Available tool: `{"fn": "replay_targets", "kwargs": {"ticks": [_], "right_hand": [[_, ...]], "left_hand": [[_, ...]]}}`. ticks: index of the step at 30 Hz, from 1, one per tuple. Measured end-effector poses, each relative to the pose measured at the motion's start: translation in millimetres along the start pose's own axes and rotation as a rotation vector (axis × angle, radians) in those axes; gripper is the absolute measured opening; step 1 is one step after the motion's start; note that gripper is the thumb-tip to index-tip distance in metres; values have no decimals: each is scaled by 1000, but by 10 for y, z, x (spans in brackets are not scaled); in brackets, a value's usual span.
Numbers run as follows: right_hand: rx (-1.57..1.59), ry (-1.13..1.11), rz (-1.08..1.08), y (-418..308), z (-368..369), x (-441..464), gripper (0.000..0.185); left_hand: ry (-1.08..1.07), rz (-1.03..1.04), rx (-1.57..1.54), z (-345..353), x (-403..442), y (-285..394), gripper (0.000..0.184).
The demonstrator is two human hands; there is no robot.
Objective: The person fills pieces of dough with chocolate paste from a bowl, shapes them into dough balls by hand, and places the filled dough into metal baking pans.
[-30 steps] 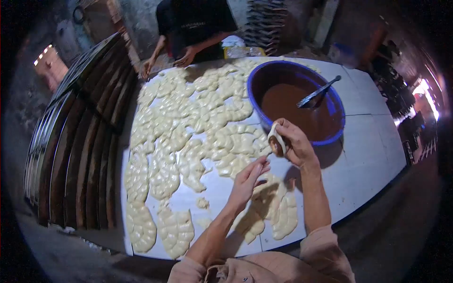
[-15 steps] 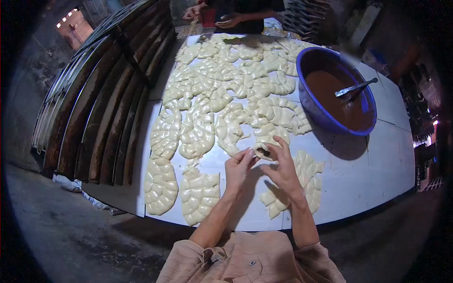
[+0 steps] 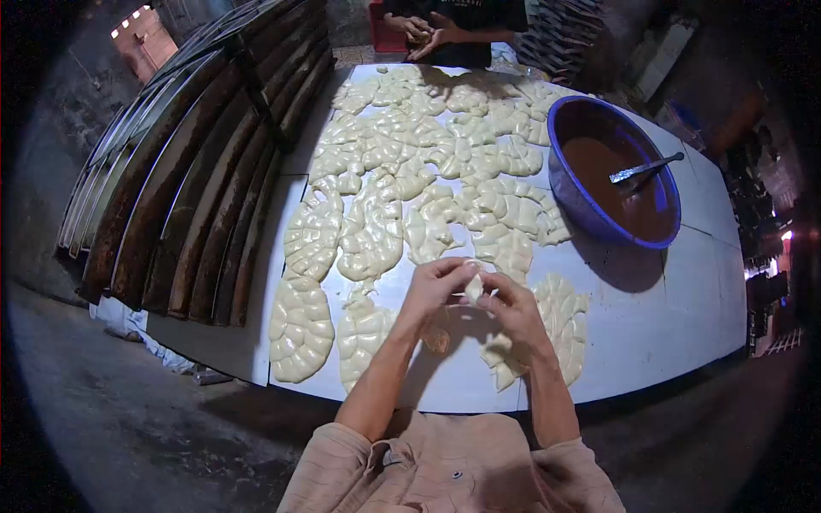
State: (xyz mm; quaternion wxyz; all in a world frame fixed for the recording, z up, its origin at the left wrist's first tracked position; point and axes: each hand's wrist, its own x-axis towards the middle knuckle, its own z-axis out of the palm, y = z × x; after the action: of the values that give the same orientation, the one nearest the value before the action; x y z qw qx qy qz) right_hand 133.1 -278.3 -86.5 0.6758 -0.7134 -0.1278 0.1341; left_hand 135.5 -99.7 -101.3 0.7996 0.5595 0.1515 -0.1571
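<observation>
Between my fingertips is a small pale piece of dough (image 3: 474,288), pinched from both sides above the table's near middle. My left hand (image 3: 438,286) holds its left side, and my right hand (image 3: 513,309) grips its right side. The brown filling seen in it earlier is hidden now. Sheets of glossy, scored dough (image 3: 370,231) cover much of the white table (image 3: 650,342) around and beyond my hands. At the right, a blue tub (image 3: 560,184) holds brown paste (image 3: 599,167), with a metal tool (image 3: 647,168) resting in it.
Long dark trays (image 3: 184,205) stand stacked in a rack on the left. Across the table, a person in dark clothes (image 3: 470,21) holds their hands (image 3: 428,36) together over its far edge. More stacked items (image 3: 560,38) stand behind.
My hands have come together around the dough, and its opening no longer shows. The metal tool has left my left hand's fingers since the earliest frame. The view has shifted; the other person's hands have closed together.
</observation>
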Motion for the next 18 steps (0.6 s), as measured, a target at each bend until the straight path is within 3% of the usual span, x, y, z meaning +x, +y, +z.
{"fn": "replay_targets", "kwargs": {"ticks": [1, 4, 9, 13, 16, 18], "right_hand": [[-17, -37, -85, -2, 7, -25, 25], [-48, 49, -56, -108, 71, -66, 29], [-102, 202, -423, 185, 81, -22, 20], [194, 488, -445, 205, 381, 3, 15], [-291, 466, -509, 365, 276, 5, 16], [-265, 478, -451, 431, 242, -28, 19]], "left_hand": [[-19, 28, 39, -84, 67, -61, 27], [-78, 132, -100, -21, 9, -121, 29], [-154, 243, -59, 10, -130, -159, 23], [-242, 240, -59, -62, -59, -329, 25], [-178, 311, -38, 62, -173, -370, 27], [-196, 316, 120, 95, -255, -312, 29]]}}
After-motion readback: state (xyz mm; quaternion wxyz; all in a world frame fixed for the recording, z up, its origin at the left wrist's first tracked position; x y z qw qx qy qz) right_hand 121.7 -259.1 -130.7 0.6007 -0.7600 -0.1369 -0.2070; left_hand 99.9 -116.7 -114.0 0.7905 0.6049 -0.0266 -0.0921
